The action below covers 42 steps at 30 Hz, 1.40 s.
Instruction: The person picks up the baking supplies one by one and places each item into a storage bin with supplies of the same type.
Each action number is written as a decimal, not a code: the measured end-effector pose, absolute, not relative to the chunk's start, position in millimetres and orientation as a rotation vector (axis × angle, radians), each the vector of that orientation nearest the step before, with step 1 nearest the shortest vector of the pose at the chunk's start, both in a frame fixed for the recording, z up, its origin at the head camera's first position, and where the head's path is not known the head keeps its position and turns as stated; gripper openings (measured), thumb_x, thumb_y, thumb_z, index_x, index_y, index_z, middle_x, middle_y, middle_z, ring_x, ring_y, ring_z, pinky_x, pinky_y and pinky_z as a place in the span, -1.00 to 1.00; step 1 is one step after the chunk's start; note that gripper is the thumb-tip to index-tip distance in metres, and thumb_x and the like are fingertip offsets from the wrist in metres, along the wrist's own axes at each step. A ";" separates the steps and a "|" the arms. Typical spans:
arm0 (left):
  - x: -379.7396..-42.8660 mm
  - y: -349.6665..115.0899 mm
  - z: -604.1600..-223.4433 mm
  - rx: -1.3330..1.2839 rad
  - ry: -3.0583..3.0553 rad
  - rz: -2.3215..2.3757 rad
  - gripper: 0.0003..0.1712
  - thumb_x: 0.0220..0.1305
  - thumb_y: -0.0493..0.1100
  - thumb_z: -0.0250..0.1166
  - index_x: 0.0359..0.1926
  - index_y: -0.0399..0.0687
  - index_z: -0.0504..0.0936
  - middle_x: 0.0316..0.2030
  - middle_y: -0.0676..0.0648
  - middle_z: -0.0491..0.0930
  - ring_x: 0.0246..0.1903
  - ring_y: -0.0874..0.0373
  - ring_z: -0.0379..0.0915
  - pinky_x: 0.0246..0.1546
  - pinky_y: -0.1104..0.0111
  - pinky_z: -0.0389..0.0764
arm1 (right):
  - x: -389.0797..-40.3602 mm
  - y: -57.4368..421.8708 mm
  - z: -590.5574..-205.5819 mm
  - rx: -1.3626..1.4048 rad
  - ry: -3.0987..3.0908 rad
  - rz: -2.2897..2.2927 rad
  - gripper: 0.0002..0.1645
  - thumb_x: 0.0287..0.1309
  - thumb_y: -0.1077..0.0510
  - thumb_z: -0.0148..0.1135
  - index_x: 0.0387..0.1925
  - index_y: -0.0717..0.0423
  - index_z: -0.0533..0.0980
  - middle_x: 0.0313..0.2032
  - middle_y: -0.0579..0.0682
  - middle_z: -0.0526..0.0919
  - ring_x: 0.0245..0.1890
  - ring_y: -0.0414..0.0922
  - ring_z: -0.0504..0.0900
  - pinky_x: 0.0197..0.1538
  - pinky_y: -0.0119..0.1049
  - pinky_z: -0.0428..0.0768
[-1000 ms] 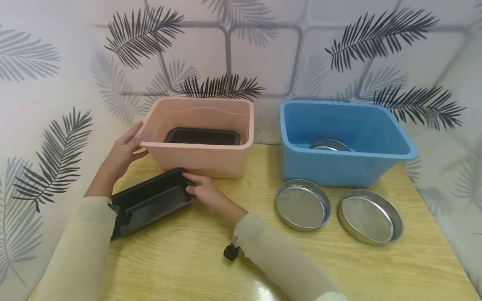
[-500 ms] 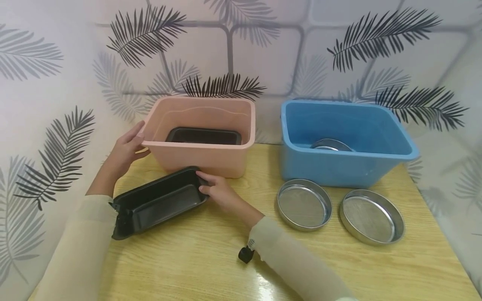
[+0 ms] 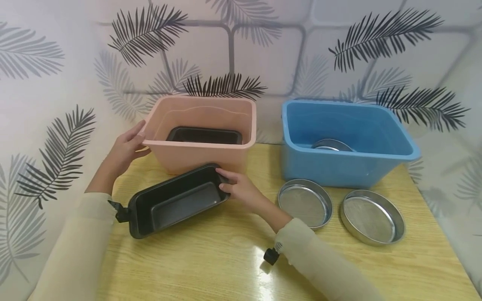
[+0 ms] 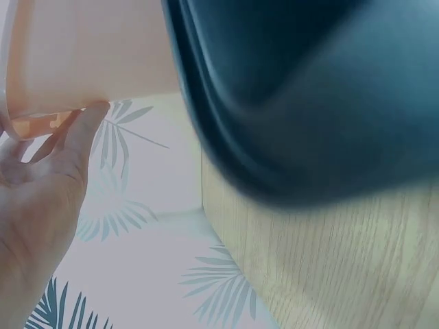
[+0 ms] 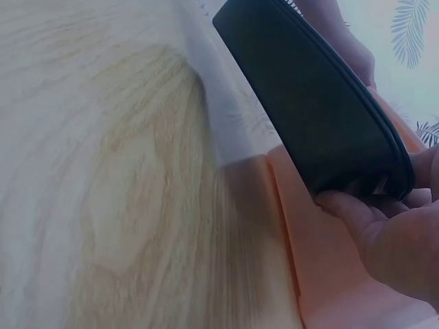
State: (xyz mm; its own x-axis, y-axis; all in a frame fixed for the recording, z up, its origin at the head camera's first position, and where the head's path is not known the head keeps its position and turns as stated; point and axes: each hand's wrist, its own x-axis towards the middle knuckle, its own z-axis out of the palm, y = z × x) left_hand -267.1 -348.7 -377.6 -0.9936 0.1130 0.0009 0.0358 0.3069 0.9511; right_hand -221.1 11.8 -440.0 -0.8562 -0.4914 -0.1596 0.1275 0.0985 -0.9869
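A black loaf pan (image 3: 186,205) hangs tilted in front of the pink plastic bin, its right end gripped by my right hand (image 3: 242,190). The right wrist view shows the pan's underside (image 5: 302,89) lifted off the table, with the thumb and fingers on its end. My left hand (image 3: 126,148) holds the left end of the pink bin (image 3: 199,159) at the rim; the left wrist view has the fingers (image 4: 86,130) under that rim. Another black loaf pan (image 3: 205,136) lies inside the pink bin, partly hidden by the front wall.
A blue bin (image 3: 339,169) stands at the right with a round metal sieve (image 3: 331,145) inside. Two more sieves, one nearer the middle (image 3: 305,205) and one farther right (image 3: 373,217), lie before it on the wooden table (image 3: 196,267). A patterned wall (image 3: 271,62) rises behind.
My right hand has drawn the black loaf pan rightward, from beside my left forearm to the front of the pink bin. The left hand stays on the pink bin's rim.
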 end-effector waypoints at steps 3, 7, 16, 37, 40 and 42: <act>-267.4 -349.5 -378.2 0.148 2.476 1.820 -0.22 0.56 0.16 -0.03 0.63 0.23 -0.15 0.57 -0.24 0.02 0.05 0.46 0.51 0.27 0.12 0.44 | -220.4 20.4 -436.4 -0.334 1.944 -1.815 -0.33 0.39 0.29 0.12 0.48 -0.05 0.32 0.45 0.15 0.33 0.13 0.09 0.65 0.08 -0.08 0.71; -267.4 -349.5 -378.9 0.150 2.475 1.825 -0.22 0.56 0.16 -0.02 0.63 0.23 -0.14 0.56 -0.25 0.03 0.05 0.45 0.51 0.27 0.13 0.44 | -220.0 31.1 -429.5 -0.306 1.980 -1.808 -0.33 0.39 0.28 0.14 0.47 -0.10 0.33 0.48 0.11 0.29 0.17 0.07 0.61 0.12 -0.03 0.69; -268.5 -348.5 -378.2 0.136 2.494 1.797 -0.22 0.57 0.17 -0.04 0.63 0.28 -0.18 0.58 -0.21 0.02 0.43 -0.27 0.21 0.33 0.02 0.37 | -216.4 54.8 -403.8 -0.310 1.984 -1.858 -0.31 0.37 0.29 0.15 0.48 -0.09 0.32 0.44 0.10 0.37 0.04 -0.05 0.65 0.00 -0.21 0.71; -269.4 -342.9 -379.9 0.095 2.487 1.829 -0.23 0.58 0.10 -0.01 0.62 0.19 -0.14 0.52 -0.35 0.10 -0.04 0.43 0.56 0.09 0.37 0.64 | -209.0 93.5 -334.2 -0.334 2.164 -1.815 -0.32 0.40 0.17 0.21 0.47 -0.29 0.32 0.53 -0.16 0.20 0.18 -0.12 0.46 -0.18 -0.39 0.57; -267.7 -343.9 -380.1 0.109 2.428 1.901 -0.23 0.59 0.04 0.00 0.62 0.13 -0.14 0.50 -0.43 0.06 -0.17 0.48 0.59 -0.10 0.55 0.68 | -216.7 95.6 -323.4 -0.329 2.142 -1.888 -0.31 0.39 0.20 0.21 0.47 -0.25 0.33 0.49 -0.09 0.30 0.08 -0.12 0.50 -0.24 -0.41 0.59; -266.0 -344.6 -380.2 0.130 2.402 1.938 -0.23 0.59 0.01 0.01 0.62 0.12 -0.14 0.51 -0.43 0.02 -0.20 0.46 0.61 -0.17 0.60 0.67 | -222.9 96.4 -317.1 -0.334 2.122 -1.939 -0.30 0.39 0.23 0.20 0.48 -0.19 0.31 0.46 0.00 0.35 0.15 -0.11 0.51 -0.19 -0.41 0.64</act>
State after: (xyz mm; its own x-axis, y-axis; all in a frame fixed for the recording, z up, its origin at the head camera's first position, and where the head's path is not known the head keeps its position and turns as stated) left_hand -266.0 -344.6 -380.2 -0.9951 0.0983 0.0117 0.0322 0.2098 0.9772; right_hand -222.9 96.4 -317.1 -0.9433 -0.3308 -0.0276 -0.0021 0.0892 -0.9960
